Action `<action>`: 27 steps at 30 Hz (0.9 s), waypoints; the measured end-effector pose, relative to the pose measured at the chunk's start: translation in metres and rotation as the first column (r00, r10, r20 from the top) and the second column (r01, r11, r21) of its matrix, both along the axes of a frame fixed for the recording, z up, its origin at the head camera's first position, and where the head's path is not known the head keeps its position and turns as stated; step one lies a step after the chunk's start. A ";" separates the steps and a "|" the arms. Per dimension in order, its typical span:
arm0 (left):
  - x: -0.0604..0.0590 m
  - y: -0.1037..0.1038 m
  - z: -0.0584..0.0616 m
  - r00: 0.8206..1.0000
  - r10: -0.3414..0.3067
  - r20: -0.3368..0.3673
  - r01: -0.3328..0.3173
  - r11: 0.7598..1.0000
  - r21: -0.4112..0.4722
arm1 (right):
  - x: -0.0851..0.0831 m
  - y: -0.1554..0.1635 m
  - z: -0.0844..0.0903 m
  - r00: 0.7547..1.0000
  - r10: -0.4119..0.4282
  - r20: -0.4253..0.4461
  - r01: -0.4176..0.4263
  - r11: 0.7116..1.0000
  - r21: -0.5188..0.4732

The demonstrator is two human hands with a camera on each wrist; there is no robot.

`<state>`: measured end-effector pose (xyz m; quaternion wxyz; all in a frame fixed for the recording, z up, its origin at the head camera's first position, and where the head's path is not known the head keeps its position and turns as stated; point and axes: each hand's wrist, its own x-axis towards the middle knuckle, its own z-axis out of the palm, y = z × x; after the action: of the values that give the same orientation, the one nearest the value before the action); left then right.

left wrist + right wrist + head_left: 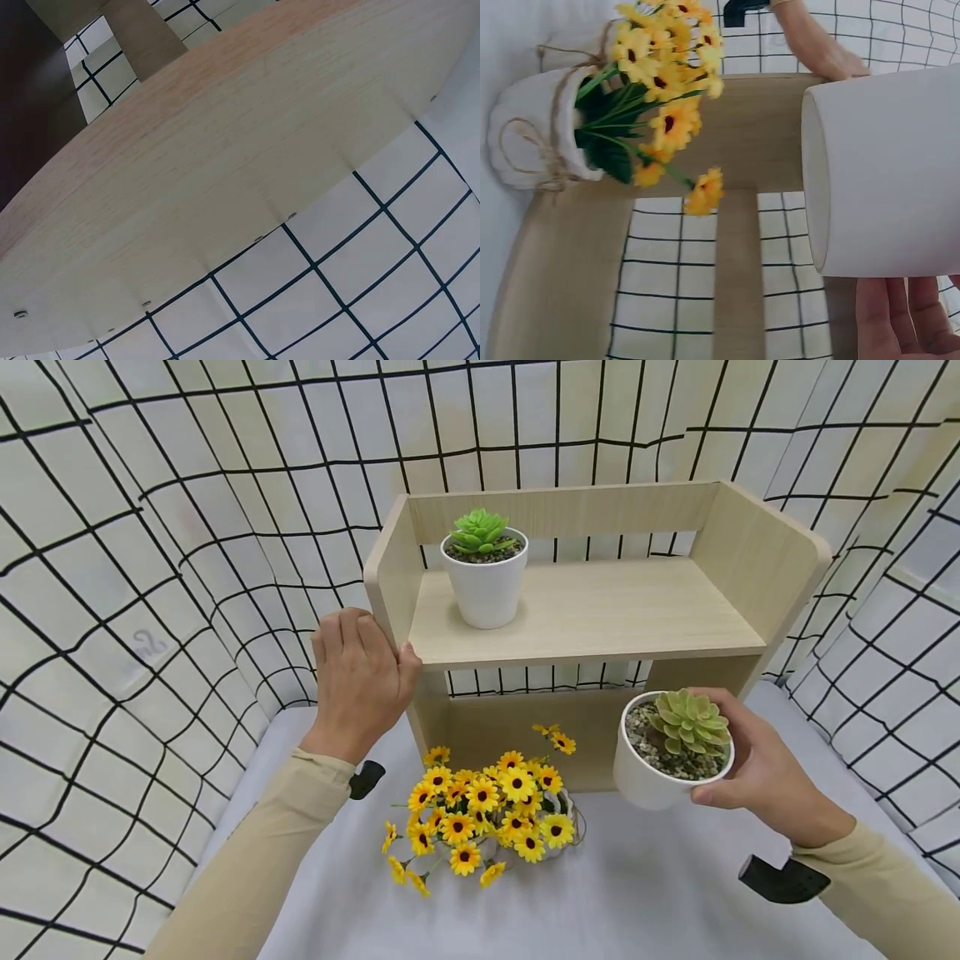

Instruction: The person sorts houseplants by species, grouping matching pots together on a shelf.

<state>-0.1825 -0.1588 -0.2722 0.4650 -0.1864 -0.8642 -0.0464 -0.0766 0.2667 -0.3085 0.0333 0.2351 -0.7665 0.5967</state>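
My right hand (757,768) grips a white pot (647,777) with a pale green succulent (688,722), held above the table in front of the shelf's lower right. The right wrist view shows this pot's white side (889,172) above my fingers (904,319). My left hand (358,681) holds the left side panel of the light wooden shelf (600,610), thumb at its front edge. A second white pot with a bright green succulent (485,572) stands on the upper shelf at the left. The left wrist view shows only the shelf's wooden panel (225,157).
A bunch of yellow artificial flowers in a white twine-tied pot (487,814) lies on the white table (660,893) in front of the shelf. White curtains with a black grid (150,527) enclose the space on all sides. Most of the upper shelf right of the pot is bare.
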 end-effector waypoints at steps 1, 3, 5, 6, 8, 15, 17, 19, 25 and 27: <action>0.000 0.000 0.000 1.000 -0.001 0.004 0.001 1.000 -0.001 | 0.001 0.000 0.004 1.000 -0.005 -0.005 0.005 1.000 0.002; 0.001 0.000 -0.001 1.000 0.004 0.013 -0.004 1.000 -0.008 | 0.002 0.001 0.012 1.000 -0.015 -0.013 0.015 1.000 0.005; 0.001 0.001 -0.001 1.000 0.007 0.017 -0.007 1.000 -0.013 | 0.003 0.003 0.020 0.999 -0.035 -0.017 0.035 0.999 0.021; 0.001 0.001 0.000 1.000 0.008 0.017 -0.008 1.000 -0.014 | 0.003 0.004 0.024 0.999 -0.041 -0.015 0.041 0.999 0.020; 0.001 0.001 0.000 1.000 0.009 0.014 -0.009 1.000 -0.014 | 0.003 0.006 0.032 0.998 -0.059 -0.020 0.059 0.998 0.028; 0.000 0.001 -0.001 1.000 0.015 0.008 -0.015 1.000 -0.015 | -0.006 0.015 0.057 0.990 -0.133 -0.044 0.132 0.991 -0.009; 0.001 0.000 -0.001 1.000 0.019 0.010 -0.018 1.000 -0.015 | -0.011 0.015 0.063 0.992 -0.124 -0.028 0.123 0.991 -0.058; 0.001 0.000 -0.001 1.000 0.021 0.012 -0.021 1.000 -0.014 | -0.016 0.013 0.069 0.994 -0.106 -0.016 0.103 0.989 -0.108; 0.001 -0.001 -0.001 1.000 0.006 0.009 -0.007 1.000 0.002 | -0.026 0.005 0.083 0.999 -0.044 -0.004 0.042 0.969 -0.245; 0.001 0.000 -0.001 1.000 -0.003 0.006 0.003 1.000 0.011 | -0.030 0.002 0.088 0.999 -0.044 -0.004 0.041 0.962 -0.270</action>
<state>-0.1815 -0.1592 -0.2730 0.4636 -0.1850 -0.8650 -0.0523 -0.1067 0.2687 -0.2208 0.0818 0.2148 -0.6828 0.6935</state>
